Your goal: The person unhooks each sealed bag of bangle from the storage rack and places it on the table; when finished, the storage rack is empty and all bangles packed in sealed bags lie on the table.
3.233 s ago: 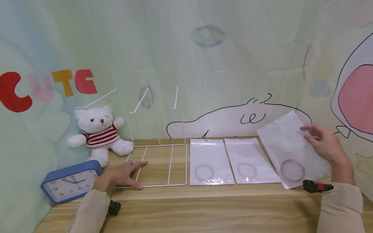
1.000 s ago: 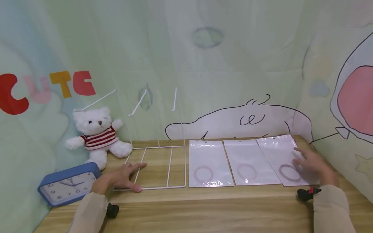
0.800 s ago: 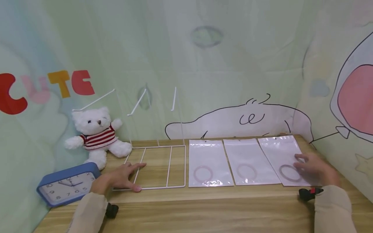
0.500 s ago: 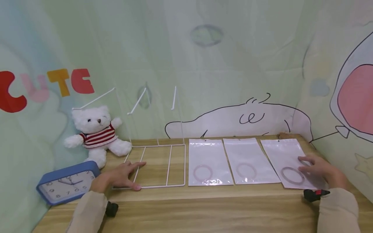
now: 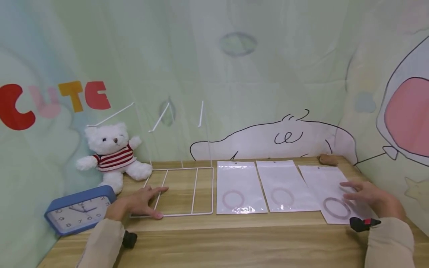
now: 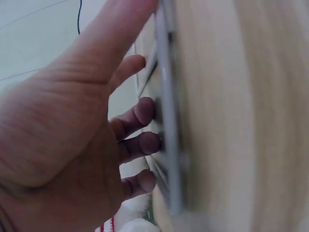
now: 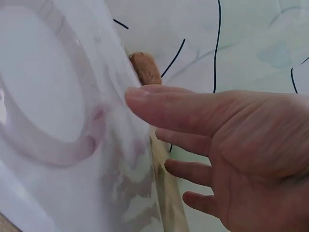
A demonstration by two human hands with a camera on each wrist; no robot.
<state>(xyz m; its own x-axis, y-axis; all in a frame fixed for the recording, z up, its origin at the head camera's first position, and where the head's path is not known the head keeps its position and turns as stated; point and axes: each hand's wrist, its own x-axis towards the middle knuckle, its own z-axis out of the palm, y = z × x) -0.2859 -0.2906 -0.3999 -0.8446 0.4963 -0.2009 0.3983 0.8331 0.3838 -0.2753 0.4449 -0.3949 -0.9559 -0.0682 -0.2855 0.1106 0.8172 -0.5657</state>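
My left hand [image 5: 142, 203] rests on the base of a white wire display rack [image 5: 213, 190], thumb on the front bar and fingers spread over the crossbars. In the left wrist view, the hand's fingertips [image 6: 145, 110] lie beside the white bar [image 6: 169, 125]. Three flat white zip bags lie in a row, each with a pale pink bangle inside: the left bag [image 5: 238, 178], middle bag [image 5: 281, 175] and right bag [image 5: 318, 180]. On the right bag's right edge sits my right hand [image 5: 372, 195], fingers extended. The right wrist view shows the thumb [image 7: 164, 108] over that bag's bangle side [image 7: 91, 140].
A white teddy bear [image 5: 112, 139] in a striped sweater sits behind a blue clock [image 5: 80, 210] at left. The rack's hooks [image 5: 159, 117] stick out above its base. A brown fuzzy object [image 5: 327, 159] lies at the back right of the wooden table [image 5: 218, 245].
The right bag, earlier lifted and tilted, has come down flat on the table. It has then slid toward me with my right hand, uncovering the brown object. My left hand stays put.
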